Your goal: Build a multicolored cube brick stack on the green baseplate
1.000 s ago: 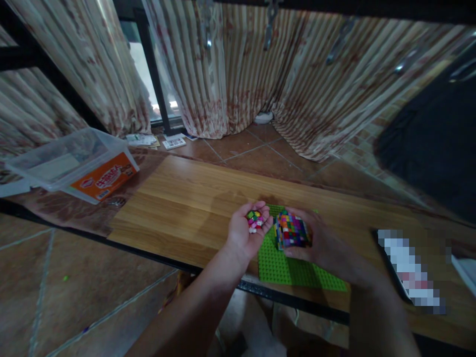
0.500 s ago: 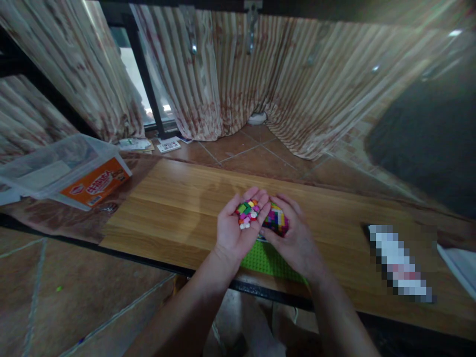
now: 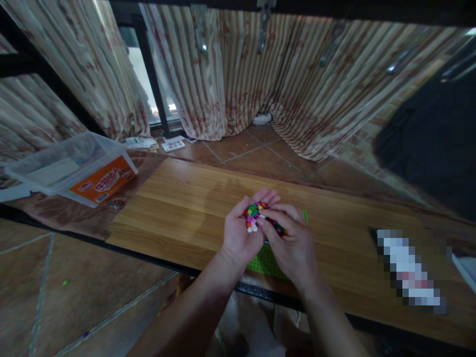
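Palm up, my left hand [image 3: 240,237] cups a small heap of coloured toy building bricks [image 3: 253,211], with green, pink, red, orange and white ones among them. My right hand [image 3: 297,244] reaches over that palm, thumb and forefinger closed at a small white brick [image 3: 262,216] on the heap's right side. Beneath both hands lies a green studded baseplate [image 3: 265,263], partly covered by them. A multicoloured brick build [image 3: 279,228] shows only as a dark patch behind my right fingers; most of it is hidden.
The wooden table [image 3: 174,208] runs across the view. At its left stands a clear plastic bin [image 3: 70,171] with an orange label. A pixelated object [image 3: 409,270] lies on the right, near a white sheet [image 3: 463,267]. Striped curtains [image 3: 245,74] hang beyond.
My right hand has moved from beside the brick build onto the heap in my left palm, its thumb and forefinger now closed there. The whole view has shifted slightly.
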{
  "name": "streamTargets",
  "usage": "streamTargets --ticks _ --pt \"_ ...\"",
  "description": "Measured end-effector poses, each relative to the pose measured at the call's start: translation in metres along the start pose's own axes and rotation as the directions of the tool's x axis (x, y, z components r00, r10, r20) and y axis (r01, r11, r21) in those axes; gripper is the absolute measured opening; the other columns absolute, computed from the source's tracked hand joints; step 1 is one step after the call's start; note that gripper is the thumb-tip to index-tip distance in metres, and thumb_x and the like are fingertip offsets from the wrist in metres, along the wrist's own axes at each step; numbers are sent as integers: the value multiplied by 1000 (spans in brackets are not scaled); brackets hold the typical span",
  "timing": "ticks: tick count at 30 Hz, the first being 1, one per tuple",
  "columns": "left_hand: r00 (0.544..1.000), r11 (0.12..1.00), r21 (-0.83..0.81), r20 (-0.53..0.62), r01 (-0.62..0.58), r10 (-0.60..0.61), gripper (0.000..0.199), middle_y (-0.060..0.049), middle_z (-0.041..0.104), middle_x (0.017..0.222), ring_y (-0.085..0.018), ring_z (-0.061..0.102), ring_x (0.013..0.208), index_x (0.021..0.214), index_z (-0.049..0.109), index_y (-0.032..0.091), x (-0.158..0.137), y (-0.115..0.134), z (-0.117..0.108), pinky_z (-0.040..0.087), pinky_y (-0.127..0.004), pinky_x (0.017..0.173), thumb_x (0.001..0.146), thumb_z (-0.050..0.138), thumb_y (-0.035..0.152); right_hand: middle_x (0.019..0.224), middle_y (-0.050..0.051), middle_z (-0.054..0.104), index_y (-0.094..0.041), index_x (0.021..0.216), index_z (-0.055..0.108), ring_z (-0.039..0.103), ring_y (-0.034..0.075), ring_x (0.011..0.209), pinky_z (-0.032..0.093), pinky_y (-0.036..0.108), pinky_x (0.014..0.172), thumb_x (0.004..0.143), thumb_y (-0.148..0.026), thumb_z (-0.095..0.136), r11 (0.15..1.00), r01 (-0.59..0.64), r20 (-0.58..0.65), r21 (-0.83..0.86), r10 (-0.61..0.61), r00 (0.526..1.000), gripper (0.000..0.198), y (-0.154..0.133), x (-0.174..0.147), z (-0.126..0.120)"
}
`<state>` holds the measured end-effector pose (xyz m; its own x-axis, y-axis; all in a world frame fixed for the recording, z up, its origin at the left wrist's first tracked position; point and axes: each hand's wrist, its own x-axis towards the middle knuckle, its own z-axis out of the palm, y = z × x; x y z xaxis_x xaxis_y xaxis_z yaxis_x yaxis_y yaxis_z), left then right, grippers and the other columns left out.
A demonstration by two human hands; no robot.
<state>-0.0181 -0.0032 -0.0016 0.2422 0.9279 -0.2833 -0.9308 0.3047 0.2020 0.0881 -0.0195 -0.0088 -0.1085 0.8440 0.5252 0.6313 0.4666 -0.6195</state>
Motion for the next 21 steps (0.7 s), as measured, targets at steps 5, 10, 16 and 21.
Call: streamTargets --ticks 5,10,16,21 --pt "997 998 -56 -76 -6 1 29 -15 70 104 -22 66 104 102 66 9 1 3 2 53 -32 88 88 46 23 95 3 71 -27 91 72 65 20 91 52 37 82 86 -33 61 980 -115 -66 163 127 990 14 2 1 -3" --pt "974 991 -111 -222 -73 46 24 -11 69 84 -16 67 78 88 67 9 6 11 -3 54 -29 77 87 46 21 87 5 73 -21 90 71 68 19 78 55 35 74 81 -36 65 895 -292 -221 338 377 899 18 22 4 -11" --pt "935 997 -44 -353 -56 37 25 -8 64 71 -11 59 59 75 65 9 11 14 -10 49 -23 59 86 45 17 91 7 71 -20 93 73 66 21 81 53 36 73 83 -37 62 947 -295 -129 126 310 942 22 47 7 -17" --pt "932 999 -27 -362 -29 18 24 -8 64 70 -11 58 57 73 64 9 11 11 -10 49 -23 59 85 45 16 96 9 70 -20 100 72 65 22 88 52 37 78 90 -33 49 979 -199 -41 -35 198 979 28 45 12 -14"
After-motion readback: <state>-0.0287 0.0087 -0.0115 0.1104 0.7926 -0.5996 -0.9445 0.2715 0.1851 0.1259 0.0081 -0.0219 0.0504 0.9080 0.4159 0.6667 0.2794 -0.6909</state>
